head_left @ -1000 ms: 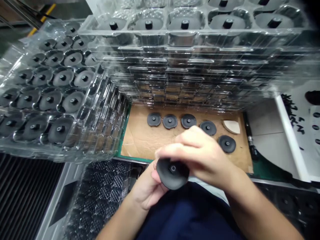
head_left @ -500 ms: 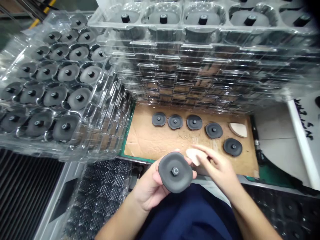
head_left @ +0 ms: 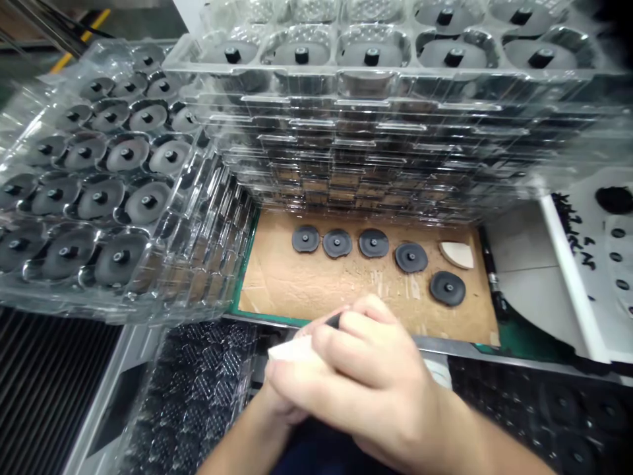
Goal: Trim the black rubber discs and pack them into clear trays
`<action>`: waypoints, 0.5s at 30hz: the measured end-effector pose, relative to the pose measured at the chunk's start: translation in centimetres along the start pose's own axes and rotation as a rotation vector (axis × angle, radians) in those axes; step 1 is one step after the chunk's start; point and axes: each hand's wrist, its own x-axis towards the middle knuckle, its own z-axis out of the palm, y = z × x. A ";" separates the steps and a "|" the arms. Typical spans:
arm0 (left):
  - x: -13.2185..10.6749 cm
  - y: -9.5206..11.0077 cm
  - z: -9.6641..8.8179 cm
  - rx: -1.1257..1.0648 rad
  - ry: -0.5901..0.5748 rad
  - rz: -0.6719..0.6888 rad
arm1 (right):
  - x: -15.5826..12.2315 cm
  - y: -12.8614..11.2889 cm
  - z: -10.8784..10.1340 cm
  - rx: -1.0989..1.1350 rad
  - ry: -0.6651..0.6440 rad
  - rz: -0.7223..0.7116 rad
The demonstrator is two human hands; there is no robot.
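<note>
My right hand [head_left: 366,382] lies over my left hand [head_left: 279,402] at the bottom centre, its fingers curled round a small white wedge-shaped pad [head_left: 291,349]. Only a sliver of the black rubber disc [head_left: 334,321] shows behind the right fingers; the left hand under it is mostly hidden, fingers not visible. On the brown cardboard sheet [head_left: 297,284] beyond lie several loose black discs [head_left: 373,243], one apart at the right [head_left: 448,288], and a second white wedge [head_left: 457,254].
A tall stack of clear blister trays [head_left: 395,132] holding black discs stands behind the cardboard. Another tilted stack of filled trays [head_left: 109,191] is at the left. Empty clear trays [head_left: 198,382] lie at lower left, a white board with black parts [head_left: 593,264] at right.
The disc, earlier held face-up in my left hand, is now covered by my right hand, which has swung left across it with the white pad.
</note>
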 end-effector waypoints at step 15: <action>0.1 0.9 -0.7 -0.052 0.040 0.125 | -9.2 3.0 5.1 0.293 -0.274 0.700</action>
